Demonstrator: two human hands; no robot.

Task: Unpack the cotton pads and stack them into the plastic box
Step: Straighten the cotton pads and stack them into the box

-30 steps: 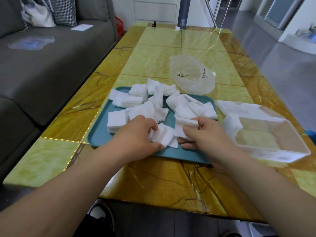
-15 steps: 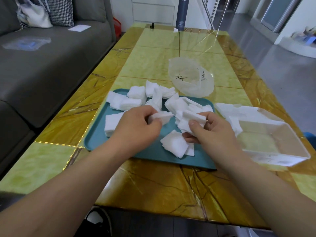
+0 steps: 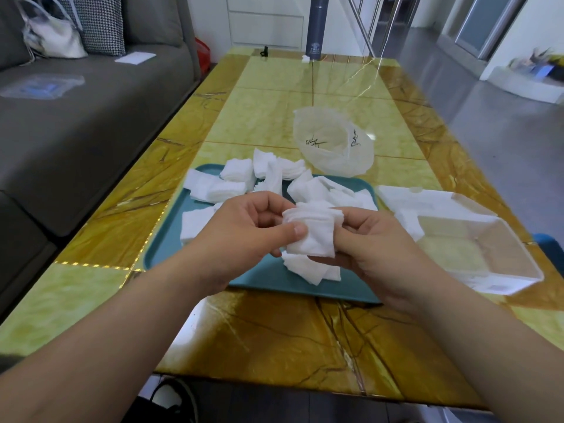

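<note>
Above the teal plastic tray (image 3: 274, 279), the left hand (image 3: 244, 230) and right hand (image 3: 375, 251) have come together. The pads they held apart a moment ago now form one small stack of white square cotton pads (image 3: 311, 233), pinched from both sides. Its soft edges fan unevenly, so it probably needs squaring before it goes into the clear rectangular plastic box (image 3: 488, 270) just right of the tray.

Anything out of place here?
Yes: loose cotton pads lie in untidy, tilted heaps across the teal tray, a few overhanging its left rim. The stack pinched between left hand and right hand is uneven too.
</note>
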